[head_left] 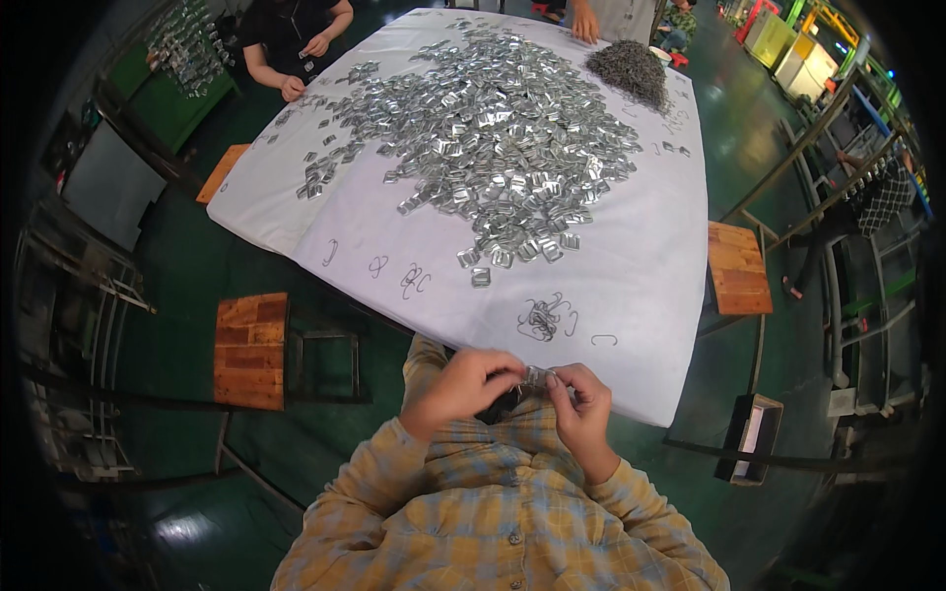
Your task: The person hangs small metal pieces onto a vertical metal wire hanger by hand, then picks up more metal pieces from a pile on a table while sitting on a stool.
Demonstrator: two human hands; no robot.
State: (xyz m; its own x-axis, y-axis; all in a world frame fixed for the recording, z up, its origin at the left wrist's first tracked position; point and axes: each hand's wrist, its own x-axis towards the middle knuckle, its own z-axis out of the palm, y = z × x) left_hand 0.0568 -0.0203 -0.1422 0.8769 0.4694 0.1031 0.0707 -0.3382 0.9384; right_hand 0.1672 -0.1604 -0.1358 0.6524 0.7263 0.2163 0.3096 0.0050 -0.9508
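A green floor (177, 443) spreads around the worktop (641, 276), whose white cover fills the upper middle of the frame. Wooden seats stand either side, one at left (251, 350) and one at right (739, 268). In the lower centre, just off the near edge of the worktop, the left hand (468, 384) and the right hand (581, 399) meet at a small silvery metal piece (535, 375). The left hand is curled nearly closed, its fingertips at the left end of the piece; the right hand pinches the other end between thumb and forefinger, the gap narrow. Whether a wire is also between the fingers is too small to tell. Directly above the hands lies a small tangle of wire hooks (542, 320), with a single hook (604, 341) to its right and more loose hooks (414, 281) toward the left. A broad heap of flat metal buckles (503, 138) covers the upper centre, and a dark pile (628, 74) sits at upper right. A co-worker in black (296, 30) handles small pieces at upper left.
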